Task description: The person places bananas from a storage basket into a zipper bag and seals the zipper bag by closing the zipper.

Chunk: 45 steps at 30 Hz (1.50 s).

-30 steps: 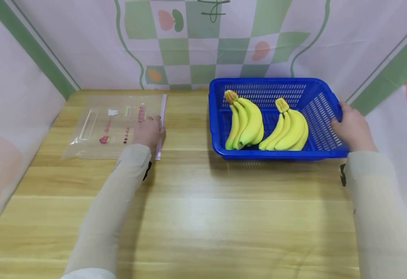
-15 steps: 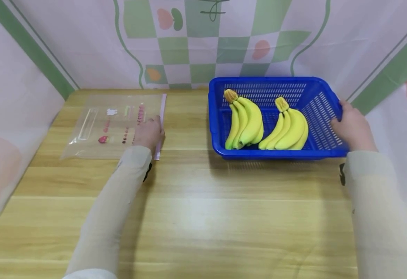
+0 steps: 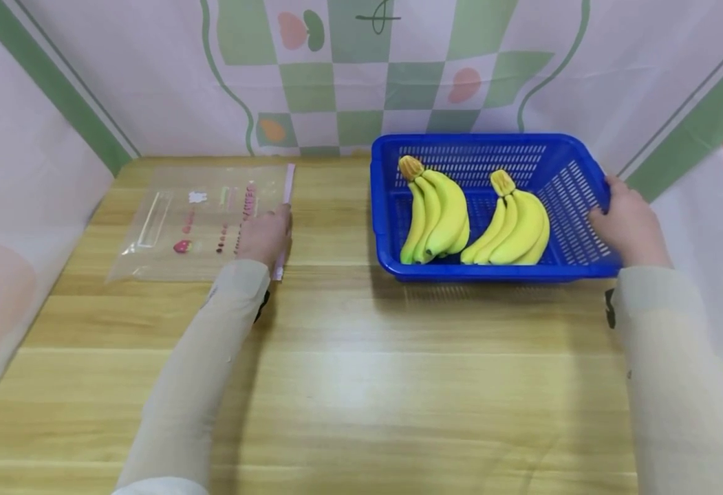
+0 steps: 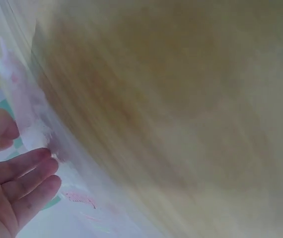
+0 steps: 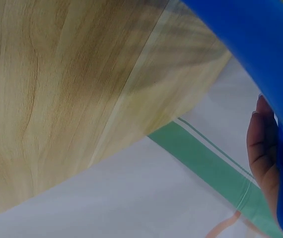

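Note:
My left hand (image 3: 265, 235) lies over the right edge of a clear plastic zip bag (image 3: 169, 268) with pink print, flat at the table's back left. In the left wrist view, thumb and forefinger pinch its pink slider strip (image 4: 25, 96), while the other fingers (image 4: 35, 191) extend loosely. My right hand (image 3: 630, 227) grips the right end rim of a blue plastic basket (image 3: 497, 273), its thumb inside and its fingers (image 5: 263, 144) against the outer side. Inside the basket lie two bunches of yellow bananas, a left bunch (image 3: 441, 213) and a right bunch (image 3: 525, 227).
Wood-grain table (image 3: 349, 385) runs under both arms. A printed cloth (image 3: 361, 89) with green checks stands close behind the bag and basket, and cloth walls rise at left and right.
The fingers of my left hand have drawn slightly together on the bag's strip. The right hand, basket and bananas stay essentially in place.

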Each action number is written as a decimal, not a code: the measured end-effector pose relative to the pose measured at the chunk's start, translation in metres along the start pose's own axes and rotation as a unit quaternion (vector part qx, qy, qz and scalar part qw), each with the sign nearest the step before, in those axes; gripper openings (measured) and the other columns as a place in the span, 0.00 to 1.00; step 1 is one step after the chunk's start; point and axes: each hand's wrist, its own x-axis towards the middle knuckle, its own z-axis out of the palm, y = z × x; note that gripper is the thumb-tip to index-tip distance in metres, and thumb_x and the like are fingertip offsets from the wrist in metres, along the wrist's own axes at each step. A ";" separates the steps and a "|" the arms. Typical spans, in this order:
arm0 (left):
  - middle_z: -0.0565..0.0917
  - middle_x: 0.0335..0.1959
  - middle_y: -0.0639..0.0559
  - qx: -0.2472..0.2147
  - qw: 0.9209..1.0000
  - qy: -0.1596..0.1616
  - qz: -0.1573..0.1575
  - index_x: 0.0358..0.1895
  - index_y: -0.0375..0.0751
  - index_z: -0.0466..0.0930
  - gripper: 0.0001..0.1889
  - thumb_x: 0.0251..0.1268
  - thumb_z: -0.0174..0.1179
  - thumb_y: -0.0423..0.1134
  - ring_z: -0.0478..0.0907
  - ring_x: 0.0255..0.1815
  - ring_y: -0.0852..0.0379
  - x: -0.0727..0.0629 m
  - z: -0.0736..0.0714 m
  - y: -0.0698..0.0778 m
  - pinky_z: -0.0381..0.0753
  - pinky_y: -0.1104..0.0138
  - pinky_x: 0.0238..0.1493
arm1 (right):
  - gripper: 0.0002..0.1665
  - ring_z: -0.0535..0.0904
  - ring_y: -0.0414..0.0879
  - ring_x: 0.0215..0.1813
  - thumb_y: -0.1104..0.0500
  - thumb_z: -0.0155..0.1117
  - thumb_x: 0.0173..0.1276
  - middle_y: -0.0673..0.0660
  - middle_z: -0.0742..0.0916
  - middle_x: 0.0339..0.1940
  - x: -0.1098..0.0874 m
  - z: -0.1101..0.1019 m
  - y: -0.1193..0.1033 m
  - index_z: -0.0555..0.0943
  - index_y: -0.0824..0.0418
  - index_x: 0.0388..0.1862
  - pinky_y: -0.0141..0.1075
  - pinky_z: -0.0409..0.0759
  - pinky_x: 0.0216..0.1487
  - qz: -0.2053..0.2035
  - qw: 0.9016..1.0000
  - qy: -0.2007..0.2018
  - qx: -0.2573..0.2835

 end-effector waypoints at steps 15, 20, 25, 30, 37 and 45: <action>0.81 0.43 0.39 0.043 0.999 -0.001 -0.008 0.54 0.32 0.72 0.16 0.72 0.46 0.39 0.81 0.41 0.45 0.005 0.003 -0.001 0.84 0.57 0.42 | 0.40 0.61 0.80 0.59 0.59 0.40 0.72 0.86 0.62 0.63 -0.005 -0.003 -0.006 0.38 0.73 0.75 0.73 0.58 0.60 0.002 1.000 -0.001 -0.005; 0.80 0.44 0.38 0.038 0.999 0.005 -0.011 0.54 0.29 0.71 0.16 0.71 0.46 0.38 0.80 0.42 0.44 0.003 0.003 -0.001 0.84 0.57 0.44 | 0.41 0.60 0.80 0.60 0.58 0.41 0.72 0.86 0.62 0.63 -0.002 -0.001 -0.003 0.37 0.72 0.75 0.73 0.58 0.60 0.002 1.000 -0.003 -0.005; 0.79 0.48 0.36 0.044 0.999 0.019 -0.016 0.59 0.25 0.66 0.19 0.69 0.47 0.33 0.81 0.39 0.44 0.000 0.001 0.000 0.85 0.58 0.39 | 0.41 0.61 0.80 0.59 0.57 0.41 0.72 0.87 0.62 0.62 -0.001 -0.001 0.001 0.37 0.72 0.75 0.74 0.58 0.59 0.000 1.000 -0.004 -0.009; 0.79 0.45 0.35 0.045 0.998 0.030 -0.012 0.62 0.30 0.64 0.19 0.71 0.45 0.32 0.80 0.36 0.45 -0.003 -0.001 -0.002 0.84 0.60 0.33 | 0.42 0.61 0.81 0.59 0.56 0.40 0.72 0.87 0.62 0.62 0.000 -0.001 0.000 0.37 0.72 0.75 0.74 0.58 0.59 -0.001 1.000 -0.007 -0.009; 0.80 0.43 0.34 0.044 0.997 0.056 -0.032 0.52 0.25 0.74 0.14 0.67 0.47 0.28 0.80 0.41 0.43 -0.004 -0.002 -0.002 0.84 0.56 0.42 | 0.42 0.60 0.81 0.59 0.57 0.41 0.72 0.87 0.62 0.63 -0.001 -0.001 -0.001 0.37 0.73 0.75 0.73 0.58 0.60 0.000 1.000 -0.007 -0.009; 0.76 0.50 0.33 0.079 0.993 0.063 -0.058 0.57 0.22 0.71 0.20 0.62 0.52 0.27 0.75 0.51 0.41 -0.003 -0.003 -0.003 0.81 0.54 0.53 | 0.42 0.60 0.81 0.60 0.56 0.40 0.72 0.86 0.61 0.64 0.000 -0.002 -0.001 0.37 0.72 0.75 0.73 0.58 0.60 0.006 1.000 -0.009 -0.010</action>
